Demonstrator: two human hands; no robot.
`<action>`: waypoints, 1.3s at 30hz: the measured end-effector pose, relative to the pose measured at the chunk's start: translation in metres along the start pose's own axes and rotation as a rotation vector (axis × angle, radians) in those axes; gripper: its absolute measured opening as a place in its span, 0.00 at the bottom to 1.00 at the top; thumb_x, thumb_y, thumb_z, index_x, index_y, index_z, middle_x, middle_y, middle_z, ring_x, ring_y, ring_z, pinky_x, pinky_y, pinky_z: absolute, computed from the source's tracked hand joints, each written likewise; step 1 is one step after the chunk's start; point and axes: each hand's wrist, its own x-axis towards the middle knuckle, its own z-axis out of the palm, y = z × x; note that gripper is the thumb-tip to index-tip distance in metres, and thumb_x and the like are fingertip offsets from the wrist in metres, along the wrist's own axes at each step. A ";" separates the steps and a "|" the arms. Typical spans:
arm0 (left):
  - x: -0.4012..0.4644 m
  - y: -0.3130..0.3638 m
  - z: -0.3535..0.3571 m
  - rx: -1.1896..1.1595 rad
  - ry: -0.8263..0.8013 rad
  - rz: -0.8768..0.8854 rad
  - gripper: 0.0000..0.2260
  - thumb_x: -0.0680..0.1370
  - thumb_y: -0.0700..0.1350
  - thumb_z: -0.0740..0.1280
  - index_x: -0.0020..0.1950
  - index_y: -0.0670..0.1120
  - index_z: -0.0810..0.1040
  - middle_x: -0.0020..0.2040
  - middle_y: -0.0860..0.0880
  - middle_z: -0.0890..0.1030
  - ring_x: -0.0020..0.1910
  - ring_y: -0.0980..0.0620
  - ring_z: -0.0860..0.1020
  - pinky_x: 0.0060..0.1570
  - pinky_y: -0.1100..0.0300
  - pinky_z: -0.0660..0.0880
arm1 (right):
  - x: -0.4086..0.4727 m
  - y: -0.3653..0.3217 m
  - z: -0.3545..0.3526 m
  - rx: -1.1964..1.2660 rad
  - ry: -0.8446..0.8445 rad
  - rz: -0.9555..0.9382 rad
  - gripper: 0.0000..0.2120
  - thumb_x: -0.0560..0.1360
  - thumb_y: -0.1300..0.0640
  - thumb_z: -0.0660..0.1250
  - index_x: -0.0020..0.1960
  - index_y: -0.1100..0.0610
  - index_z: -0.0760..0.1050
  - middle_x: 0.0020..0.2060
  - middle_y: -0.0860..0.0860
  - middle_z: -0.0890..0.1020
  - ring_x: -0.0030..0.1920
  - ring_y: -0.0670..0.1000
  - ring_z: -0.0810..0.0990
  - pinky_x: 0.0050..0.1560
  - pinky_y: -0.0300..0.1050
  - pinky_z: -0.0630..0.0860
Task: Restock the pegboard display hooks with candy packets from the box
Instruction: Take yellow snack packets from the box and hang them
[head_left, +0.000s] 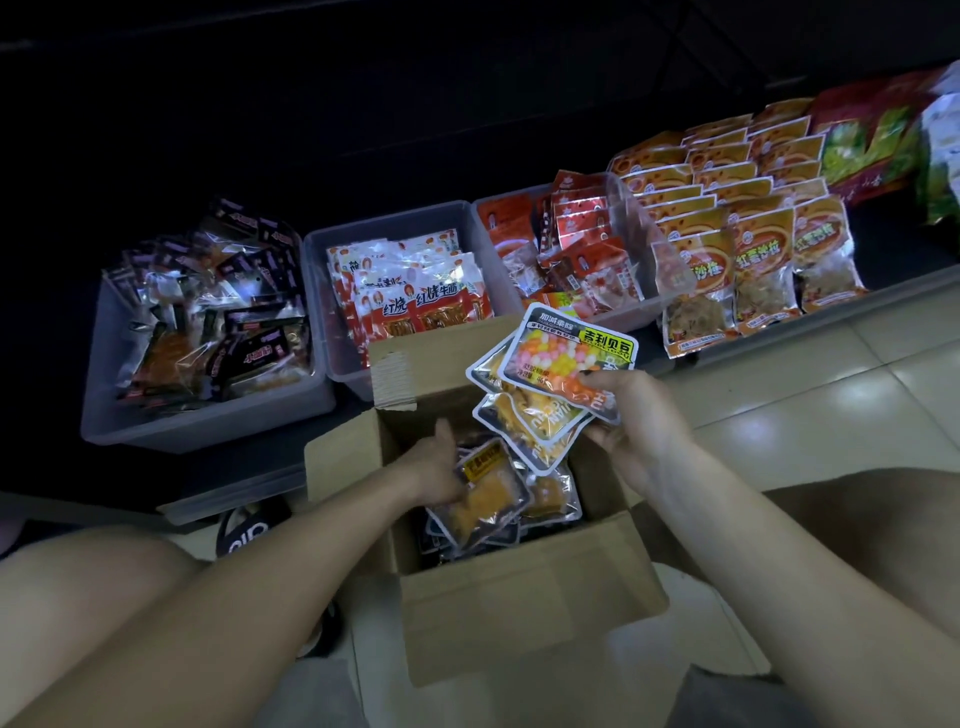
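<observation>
An open cardboard box (524, 597) stands on the floor between my knees, with several candy packets inside. My right hand (631, 415) grips a fanned stack of candy packets (566, 358) above the box's far right corner; the top packet shows coloured round sweets. Inside the box, my left hand (441, 473) pinches an orange candy packet (491, 493) at its left edge, thumb pointing up. The pegboard hooks are not in view.
Three grey plastic bins line the low shelf: dark snack packets (208, 332) at left, white-and-red packets (410, 296) in the middle, red packets (566, 254) at right. Orange snack bags (737, 234) stand in rows further right. Pale floor tiles (810, 415) lie at right.
</observation>
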 end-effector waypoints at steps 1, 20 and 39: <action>0.003 0.001 0.005 0.040 -0.042 -0.030 0.41 0.78 0.46 0.75 0.80 0.36 0.52 0.69 0.38 0.76 0.64 0.42 0.79 0.51 0.54 0.77 | 0.001 0.001 -0.001 0.001 0.008 0.003 0.20 0.74 0.67 0.68 0.66 0.61 0.76 0.55 0.56 0.86 0.51 0.55 0.87 0.43 0.49 0.84; 0.005 0.000 0.016 -0.193 0.132 -0.015 0.21 0.76 0.42 0.76 0.69 0.48 0.81 0.60 0.48 0.85 0.54 0.53 0.82 0.51 0.64 0.76 | -0.008 -0.025 0.001 0.074 0.045 -0.041 0.17 0.76 0.66 0.69 0.65 0.60 0.77 0.50 0.53 0.87 0.48 0.52 0.86 0.53 0.50 0.82; -0.170 -0.002 -0.094 -0.640 0.489 0.449 0.29 0.86 0.39 0.63 0.78 0.69 0.62 0.79 0.59 0.68 0.76 0.53 0.71 0.70 0.47 0.75 | -0.093 -0.063 0.035 -0.121 -0.422 -0.147 0.15 0.80 0.66 0.66 0.66 0.61 0.77 0.59 0.58 0.85 0.58 0.56 0.85 0.54 0.51 0.81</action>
